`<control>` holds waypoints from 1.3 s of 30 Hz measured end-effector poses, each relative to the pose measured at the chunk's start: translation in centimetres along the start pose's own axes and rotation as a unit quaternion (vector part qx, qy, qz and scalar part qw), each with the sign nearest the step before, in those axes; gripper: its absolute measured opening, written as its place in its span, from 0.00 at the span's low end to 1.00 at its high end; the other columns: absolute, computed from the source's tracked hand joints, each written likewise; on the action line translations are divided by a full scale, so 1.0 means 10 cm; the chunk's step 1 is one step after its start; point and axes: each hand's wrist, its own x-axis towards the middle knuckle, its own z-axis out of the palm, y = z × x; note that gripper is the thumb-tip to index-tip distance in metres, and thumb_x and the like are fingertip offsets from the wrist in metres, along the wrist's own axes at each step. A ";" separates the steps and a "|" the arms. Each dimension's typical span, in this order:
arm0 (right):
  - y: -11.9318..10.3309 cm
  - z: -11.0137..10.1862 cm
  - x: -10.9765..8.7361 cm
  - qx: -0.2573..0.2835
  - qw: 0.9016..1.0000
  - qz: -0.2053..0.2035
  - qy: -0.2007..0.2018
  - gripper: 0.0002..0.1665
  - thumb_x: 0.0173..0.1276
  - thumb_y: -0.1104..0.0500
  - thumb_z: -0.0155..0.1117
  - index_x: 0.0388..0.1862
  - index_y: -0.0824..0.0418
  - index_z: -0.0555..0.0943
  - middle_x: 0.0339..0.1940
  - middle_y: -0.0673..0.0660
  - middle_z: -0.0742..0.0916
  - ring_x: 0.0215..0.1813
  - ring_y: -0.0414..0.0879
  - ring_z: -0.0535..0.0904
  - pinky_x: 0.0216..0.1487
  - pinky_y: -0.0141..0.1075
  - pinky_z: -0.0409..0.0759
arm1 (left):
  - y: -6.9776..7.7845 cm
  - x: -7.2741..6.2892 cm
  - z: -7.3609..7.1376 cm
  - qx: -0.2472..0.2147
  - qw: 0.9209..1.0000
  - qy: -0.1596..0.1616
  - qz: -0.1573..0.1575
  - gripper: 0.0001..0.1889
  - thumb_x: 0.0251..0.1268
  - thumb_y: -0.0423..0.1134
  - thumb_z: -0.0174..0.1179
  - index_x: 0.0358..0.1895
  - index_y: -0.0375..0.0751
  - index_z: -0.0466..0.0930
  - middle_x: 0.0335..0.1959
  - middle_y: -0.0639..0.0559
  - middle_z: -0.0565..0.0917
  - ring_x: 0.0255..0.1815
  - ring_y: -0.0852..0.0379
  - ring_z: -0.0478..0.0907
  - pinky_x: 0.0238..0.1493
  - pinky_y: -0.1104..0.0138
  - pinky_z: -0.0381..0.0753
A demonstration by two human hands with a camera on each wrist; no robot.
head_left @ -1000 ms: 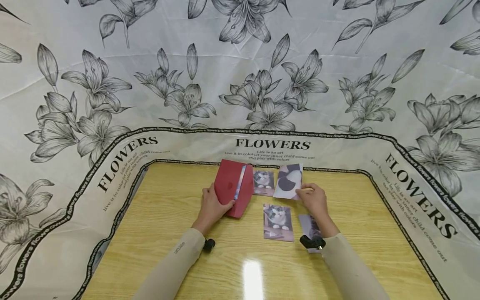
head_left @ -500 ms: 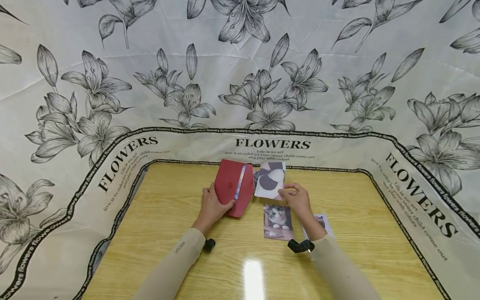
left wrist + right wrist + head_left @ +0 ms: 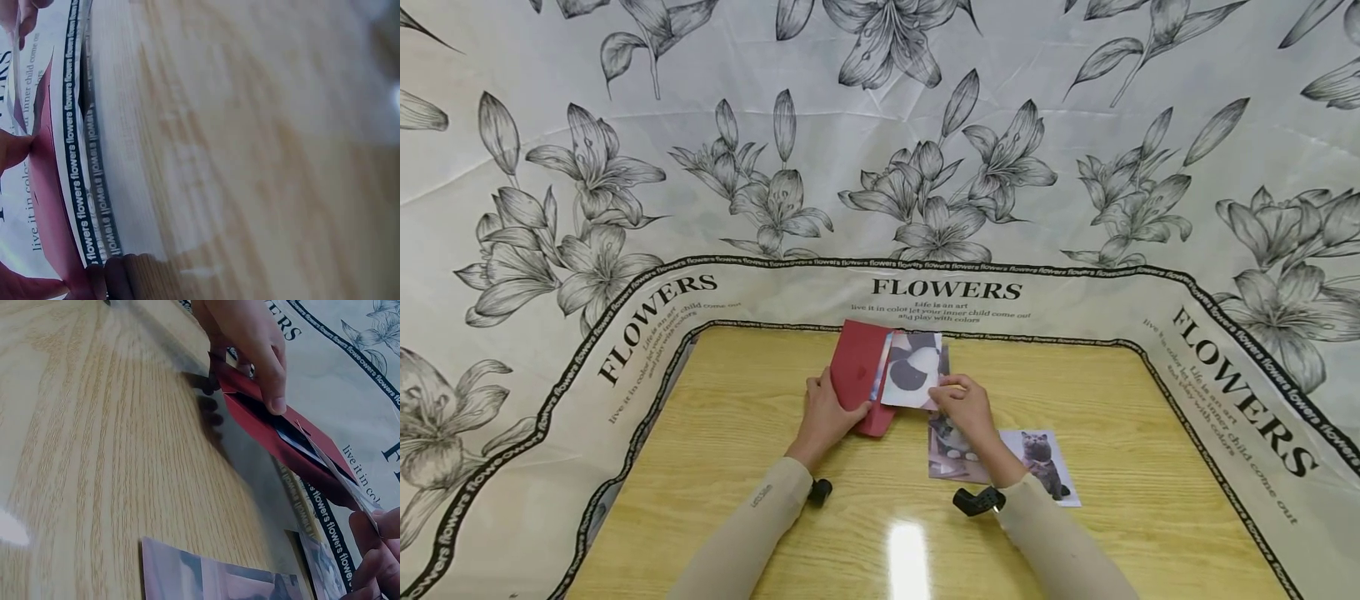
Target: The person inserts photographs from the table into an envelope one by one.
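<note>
My left hand (image 3: 827, 417) grips a red envelope (image 3: 859, 360), thumb on its front near the opening and fingers behind it. In the right wrist view the envelope (image 3: 250, 422) is held off the table with its mouth parted, and a card edge shows inside. My right hand (image 3: 966, 408) pinches the lower right corner of a photo card (image 3: 912, 371) with dark and white patches. That card's left edge is at the envelope's mouth, over the flap; I cannot tell whether it has entered. The left wrist view also shows the envelope (image 3: 47, 181) between thumb and fingers.
A cat photo (image 3: 951, 462) lies below the right hand, partly covered by it. Beside it is a photo of a grey cat (image 3: 1041, 467). Another photo (image 3: 944, 360) lies mostly hidden behind the held card. The wooden table (image 3: 760, 358) meets a flower-printed cloth (image 3: 947, 300) at its back.
My right hand has carried the photo card leftward to the envelope's mouth, uncovering the grey cat photo on the right. My left hand and the envelope have stayed in place.
</note>
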 end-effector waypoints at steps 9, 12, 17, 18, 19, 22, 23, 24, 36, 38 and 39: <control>0.03 0.10 0.07 0.001 1.000 0.003 -0.001 0.18 0.71 0.62 0.76 0.53 0.71 0.83 0.34 0.59 0.93 0.26 0.43 0.85 0.30 0.30 0.77 | -0.01 0.02 0.02 0.001 1.000 0.010 0.010 0.57 0.57 0.57 0.80 0.82 0.31 0.58 0.62 0.30 0.68 0.60 0.35 0.72 0.65 0.46 0.77; 0.04 0.12 0.08 -0.003 1.000 0.005 0.001 0.17 0.71 0.62 0.76 0.53 0.70 0.83 0.33 0.59 0.93 0.26 0.44 0.84 0.30 0.30 0.77 | -0.01 0.02 0.02 0.001 1.000 0.010 0.012 0.58 0.57 0.58 0.79 0.82 0.31 0.58 0.62 0.30 0.68 0.61 0.35 0.71 0.65 0.46 0.77; 0.05 0.17 0.11 -0.007 1.000 0.011 -0.003 0.18 0.72 0.61 0.76 0.54 0.69 0.83 0.34 0.59 0.93 0.27 0.46 0.84 0.31 0.32 0.79 | 0.00 0.01 0.01 0.002 1.000 0.007 0.010 0.58 0.57 0.57 0.79 0.83 0.31 0.57 0.62 0.30 0.68 0.61 0.35 0.71 0.64 0.46 0.77; 0.05 0.18 0.11 -0.006 1.000 0.015 -0.005 0.18 0.72 0.60 0.76 0.54 0.68 0.83 0.34 0.58 0.93 0.28 0.46 0.84 0.31 0.33 0.80 | -0.01 0.02 0.01 0.001 1.000 0.007 0.009 0.58 0.57 0.57 0.79 0.83 0.31 0.57 0.62 0.30 0.68 0.61 0.35 0.71 0.64 0.46 0.77; 0.05 0.19 0.11 -0.006 1.000 0.015 -0.006 0.18 0.72 0.60 0.76 0.53 0.68 0.83 0.34 0.58 0.93 0.28 0.46 0.85 0.32 0.33 0.80 | 0.00 0.01 0.01 0.000 1.000 0.007 0.010 0.58 0.57 0.56 0.80 0.83 0.30 0.57 0.62 0.30 0.68 0.60 0.35 0.72 0.64 0.45 0.77; 0.04 0.23 0.12 0.000 1.000 0.015 -0.008 0.16 0.73 0.61 0.75 0.52 0.68 0.83 0.31 0.57 0.92 0.27 0.47 0.84 0.30 0.35 0.80 | -0.01 0.01 0.01 0.004 1.000 0.004 0.009 0.58 0.57 0.57 0.79 0.83 0.31 0.57 0.62 0.30 0.68 0.61 0.35 0.72 0.65 0.46 0.77; 0.04 0.25 0.12 0.007 1.000 0.014 -0.008 0.15 0.73 0.62 0.74 0.52 0.69 0.83 0.29 0.57 0.91 0.26 0.47 0.83 0.30 0.35 0.80 | -0.01 0.01 0.02 0.005 1.000 0.004 0.009 0.58 0.58 0.57 0.79 0.83 0.31 0.57 0.62 0.30 0.68 0.61 0.35 0.72 0.66 0.46 0.77; 0.03 0.26 0.12 0.009 1.000 0.013 -0.006 0.14 0.73 0.62 0.73 0.52 0.70 0.84 0.28 0.55 0.91 0.25 0.46 0.82 0.29 0.35 0.80 | -0.01 0.01 0.02 0.006 1.000 0.005 0.010 0.58 0.58 0.57 0.79 0.83 0.31 0.57 0.63 0.30 0.68 0.61 0.35 0.72 0.66 0.46 0.77; 0.01 0.45 0.11 0.032 0.999 -0.001 -0.004 0.15 0.72 0.69 0.71 0.54 0.75 0.85 0.24 0.58 0.89 0.19 0.46 0.82 0.24 0.39 0.84 | -0.02 0.02 0.03 0.012 1.000 0.008 0.011 0.57 0.58 0.58 0.79 0.82 0.31 0.58 0.62 0.30 0.69 0.60 0.36 0.73 0.66 0.47 0.77; 0.01 0.47 0.12 0.031 0.999 -0.008 -0.004 0.16 0.72 0.69 0.72 0.56 0.74 0.84 0.26 0.61 0.91 0.19 0.48 0.83 0.24 0.41 0.85 | -0.02 0.02 0.04 0.011 1.000 0.009 0.011 0.57 0.58 0.57 0.79 0.83 0.31 0.58 0.62 0.30 0.69 0.60 0.37 0.73 0.65 0.47 0.77; 0.00 0.48 0.12 0.034 0.999 -0.013 -0.006 0.17 0.72 0.69 0.71 0.56 0.75 0.84 0.28 0.63 0.91 0.19 0.49 0.83 0.24 0.41 0.85 | -0.02 0.02 0.04 0.011 1.000 0.009 0.010 0.57 0.58 0.57 0.79 0.83 0.31 0.58 0.62 0.30 0.69 0.59 0.37 0.73 0.65 0.47 0.78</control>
